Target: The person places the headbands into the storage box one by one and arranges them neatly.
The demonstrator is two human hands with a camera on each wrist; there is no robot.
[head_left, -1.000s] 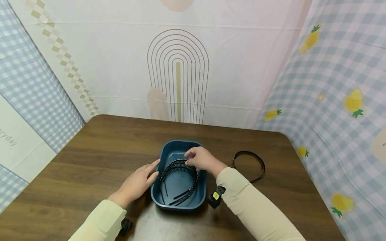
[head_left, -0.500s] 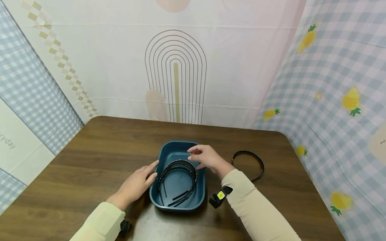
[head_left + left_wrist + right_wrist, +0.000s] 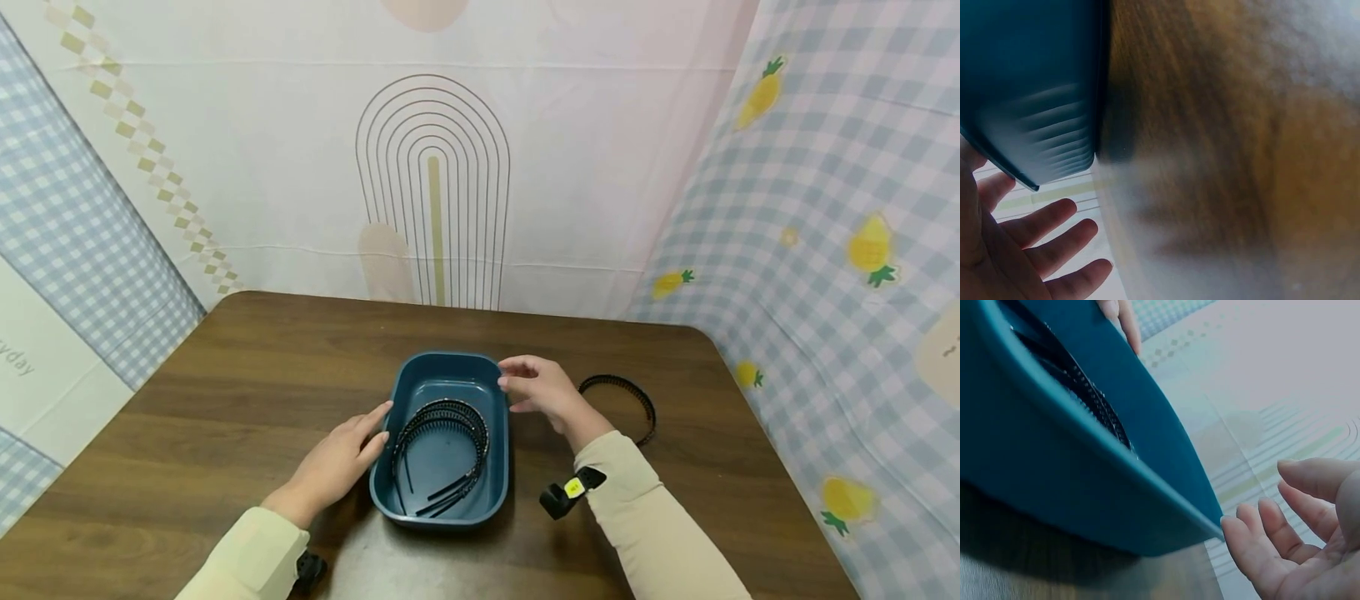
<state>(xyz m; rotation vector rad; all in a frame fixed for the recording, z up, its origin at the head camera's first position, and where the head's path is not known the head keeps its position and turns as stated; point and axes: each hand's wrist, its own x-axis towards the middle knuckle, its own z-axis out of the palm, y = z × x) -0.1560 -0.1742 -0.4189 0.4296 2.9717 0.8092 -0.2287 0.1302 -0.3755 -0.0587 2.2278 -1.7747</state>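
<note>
A dark blue plastic bin (image 3: 438, 523) stands on the table in the head view. Inside it lie several black toothed headbands (image 3: 448, 410), nested in one another, their ends toward the near side. My left hand (image 3: 330, 465) rests its fingertips on the bin's left rim, fingers extended; the left wrist view shows them spread beside the bin wall. At the far right corner of the rim, my right hand (image 3: 542, 390) holds nothing, its fingers loosely bent. A single black headband (image 3: 647, 407) lies on the table right of the bin, partly behind my right wrist.
The brown wooden table (image 3: 225, 408) has rounded far corners. Behind it hangs a pale patterned cloth (image 3: 300, 167), and a blue checked cloth (image 3: 810, 275) with pineapples borders the right side.
My right hand has let go of the headbands, lifted out of the bin and moved right to its far right rim. My left hand keeps its place at the left rim.
</note>
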